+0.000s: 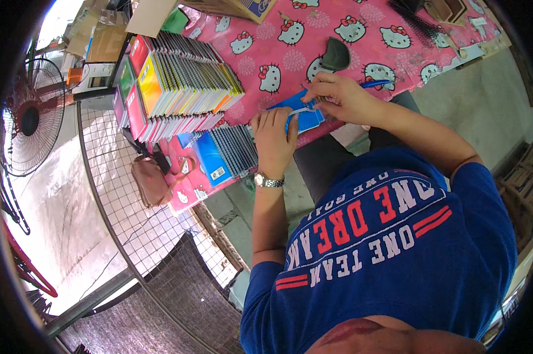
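A blue notebook point(310, 122) lies at the near edge of the table in front of me. My left hand point(273, 133), with a metal watch at its wrist, grips the notebook's left part, its thumb and fingers around the blue edge. My right hand point(344, 99) is over the notebook's upper right, its thumb and forefinger pinched on a narrow white strip point(303, 110). The strip runs from there toward my left thumb. Just beyond my right hand lies a slim blue tool or pen point(377, 84), its near end hidden.
Tall stacks of spiral notebooks point(187, 82) stand at the left, with a row of blue ones point(228, 152) nearer. A dark curved piece point(336, 54) lies on the pink patterned cloth point(251, 65). A brown bag point(149, 182) hangs by a wire mesh; a fan point(31, 118) stands far left.
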The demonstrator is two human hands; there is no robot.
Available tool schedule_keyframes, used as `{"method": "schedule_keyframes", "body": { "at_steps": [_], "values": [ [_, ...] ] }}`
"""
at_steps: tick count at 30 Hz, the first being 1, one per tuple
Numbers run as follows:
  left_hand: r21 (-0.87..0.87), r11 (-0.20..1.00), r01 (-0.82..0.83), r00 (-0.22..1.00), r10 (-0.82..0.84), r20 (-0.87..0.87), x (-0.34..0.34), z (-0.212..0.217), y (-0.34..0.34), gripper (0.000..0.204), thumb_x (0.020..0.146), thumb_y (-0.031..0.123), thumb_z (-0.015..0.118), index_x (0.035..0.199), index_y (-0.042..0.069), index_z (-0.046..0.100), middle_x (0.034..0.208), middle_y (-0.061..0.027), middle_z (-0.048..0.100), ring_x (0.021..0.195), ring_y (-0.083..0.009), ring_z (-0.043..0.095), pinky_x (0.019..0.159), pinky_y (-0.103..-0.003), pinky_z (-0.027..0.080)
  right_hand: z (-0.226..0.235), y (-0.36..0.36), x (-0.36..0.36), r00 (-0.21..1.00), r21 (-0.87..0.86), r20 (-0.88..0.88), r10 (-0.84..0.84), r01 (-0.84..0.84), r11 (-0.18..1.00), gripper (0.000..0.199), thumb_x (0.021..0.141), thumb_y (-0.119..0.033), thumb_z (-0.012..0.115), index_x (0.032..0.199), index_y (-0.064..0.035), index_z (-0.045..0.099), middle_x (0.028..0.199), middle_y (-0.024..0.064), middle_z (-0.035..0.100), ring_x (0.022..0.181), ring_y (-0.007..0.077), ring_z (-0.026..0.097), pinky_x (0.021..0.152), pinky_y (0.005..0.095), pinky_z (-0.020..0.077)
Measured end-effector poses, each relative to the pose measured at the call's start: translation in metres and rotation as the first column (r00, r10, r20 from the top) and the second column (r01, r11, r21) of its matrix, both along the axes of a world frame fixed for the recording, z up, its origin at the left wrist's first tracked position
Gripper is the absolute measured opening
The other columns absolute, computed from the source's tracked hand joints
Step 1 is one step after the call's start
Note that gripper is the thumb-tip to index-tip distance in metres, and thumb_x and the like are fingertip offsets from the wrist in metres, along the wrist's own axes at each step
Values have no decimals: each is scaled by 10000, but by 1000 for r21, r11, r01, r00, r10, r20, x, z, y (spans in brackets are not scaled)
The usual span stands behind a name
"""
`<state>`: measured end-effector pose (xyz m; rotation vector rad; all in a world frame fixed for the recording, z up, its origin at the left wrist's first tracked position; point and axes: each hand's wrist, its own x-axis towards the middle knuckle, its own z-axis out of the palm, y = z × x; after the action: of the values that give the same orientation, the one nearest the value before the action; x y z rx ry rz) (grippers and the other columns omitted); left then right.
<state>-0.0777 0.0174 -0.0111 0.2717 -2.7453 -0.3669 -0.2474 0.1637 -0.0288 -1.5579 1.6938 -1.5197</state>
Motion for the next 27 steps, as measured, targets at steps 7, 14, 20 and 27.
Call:
{"method": "schedule_keyframes", "body": {
  "at_steps": [7, 14, 20, 27],
  "values": [
    [12, 1000, -7, 1000, 7, 15, -7, 0, -3, 169, 852, 135, 628, 999, 53, 621, 964, -104, 651, 938, -304, 581, 883, -429, 384, -6, 0, -1, 996, 39, 91, 7, -10, 999, 241, 767, -31, 685, 1005, -31, 644, 956, 110, 574, 922, 296, 605, 766, 378, 500],
    [-82, 995, 47, 999, -47, 4, -19, 0, 14, 247, 840, 149, 629, 1063, 54, 584, 1022, -119, 630, 971, -322, 565, 928, -448, 380, 11, 7, -4, 989, 144, -147, -15, 37, 989, 259, 879, -162, 621, 1113, -53, 589, 1026, 147, 567, 932, 353, 607, 765, 435, 496],
    [-16, 998, 63, 997, -62, 42, -19, 2, 21, 274, 811, 151, 651, 1061, 62, 584, 976, -110, 630, 982, -286, 579, 979, -462, 358, 30, 12, 6, 967, 341, -253, 24, 66, 938, 295, 914, -142, 575, 1190, -58, 513, 923, 167, 609, 830, 362, 637, 686, 451, 503],
    [20, 995, 98, 994, -99, 53, -14, -1, 14, 259, 843, 193, 650, 1063, 72, 588, 995, -98, 642, 1009, -267, 590, 1029, -445, 340, -33, -19, -63, 938, 379, -342, -58, 195, 905, 399, 764, -131, 695, 1124, -58, 538, 1216, 170, 527, 1059, 344, 572, 826, 444, 500]
  ]
}}
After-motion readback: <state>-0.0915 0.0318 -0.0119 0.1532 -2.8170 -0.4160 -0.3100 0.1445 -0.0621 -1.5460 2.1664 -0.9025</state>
